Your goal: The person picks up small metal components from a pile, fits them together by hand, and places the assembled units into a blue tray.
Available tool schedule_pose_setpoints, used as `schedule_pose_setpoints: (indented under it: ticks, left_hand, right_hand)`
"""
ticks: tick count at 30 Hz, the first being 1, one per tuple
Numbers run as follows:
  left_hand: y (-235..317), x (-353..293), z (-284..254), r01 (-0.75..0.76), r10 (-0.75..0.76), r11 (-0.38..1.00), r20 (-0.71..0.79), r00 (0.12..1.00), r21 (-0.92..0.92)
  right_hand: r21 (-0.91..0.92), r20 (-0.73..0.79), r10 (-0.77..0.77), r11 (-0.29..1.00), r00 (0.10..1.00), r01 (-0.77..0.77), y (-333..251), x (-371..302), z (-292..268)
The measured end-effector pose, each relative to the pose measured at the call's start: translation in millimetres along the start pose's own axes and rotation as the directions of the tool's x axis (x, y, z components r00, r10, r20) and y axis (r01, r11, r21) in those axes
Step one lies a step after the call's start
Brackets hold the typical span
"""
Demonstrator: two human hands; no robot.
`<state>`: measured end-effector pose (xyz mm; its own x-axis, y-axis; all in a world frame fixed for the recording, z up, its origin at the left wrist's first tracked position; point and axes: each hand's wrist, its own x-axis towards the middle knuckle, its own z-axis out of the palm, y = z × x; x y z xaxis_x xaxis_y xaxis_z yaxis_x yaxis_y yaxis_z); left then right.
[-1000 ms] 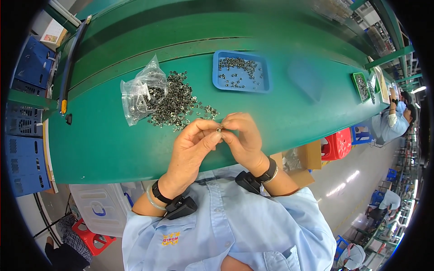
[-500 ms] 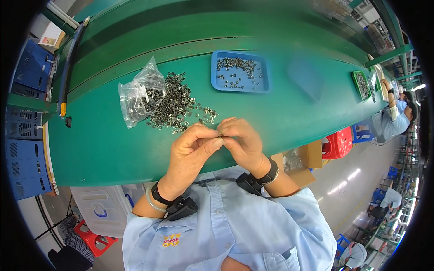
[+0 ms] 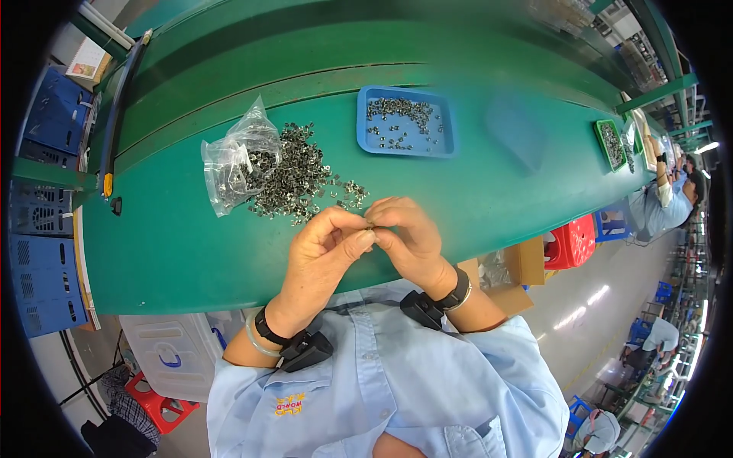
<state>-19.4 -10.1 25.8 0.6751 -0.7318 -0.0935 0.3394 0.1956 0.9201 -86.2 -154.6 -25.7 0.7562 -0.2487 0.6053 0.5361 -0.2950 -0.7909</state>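
My left hand [image 3: 324,248] and my right hand [image 3: 408,237] meet over the near part of the green table, thumbs and index fingers pinched together. Between the fingertips is a tiny metal part [image 3: 369,227], mostly hidden, gripped from both sides. Just beyond my left hand spreads a heap of small black and silver metal parts [image 3: 294,175]. It spills from a clear plastic bag [image 3: 229,172] lying on its side. A blue tray [image 3: 444,145] farther off holds more small parts, scattered and mostly toward its far side.
The green table [image 3: 168,259] runs across in front of me. A green tray [image 3: 609,145] with parts stands at far right, near a co-worker [image 3: 660,202]. Below the table's right edge are a red stool [image 3: 571,243] and a cardboard box [image 3: 525,263]; a lidded plastic bin [image 3: 172,355] is at lower left.
Both hands stay pinched together in almost the same place, with only a slight shift of the fingers. The heap, bag and blue tray look unchanged.
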Motion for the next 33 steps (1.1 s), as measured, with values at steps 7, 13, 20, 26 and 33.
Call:
schedule_pose_setpoints:
  ticks: [7,13,20,26,33]
  left_hand:
    - [3,1,1,-0.061,0.06,0.997,0.006,0.998,0.052]
    - [6,4,-5,-0.272,0.269,0.83,0.077,0.96,0.487]
    - [7,6,-3,-0.318,0.325,0.751,0.095,0.941,0.579]
    - [6,7,-2,-0.325,0.342,0.75,0.084,0.936,0.576]
    - [7,8,-4,-0.344,0.355,0.733,0.102,0.929,0.587]
  right_hand:
    - [-0.016,0.008,0.132,0.991,0.991,-0.132,-8,4,-3]
    - [-0.08,0.039,0.115,0.991,0.993,-0.112,-8,3,-5]
    - [-0.085,0.025,0.132,0.988,0.991,-0.13,-15,3,-4]
    - [-0.106,0.033,0.166,0.981,0.985,-0.162,-19,5,-5]
    - [-0.108,0.03,0.153,0.983,0.988,-0.149,-19,6,-3]
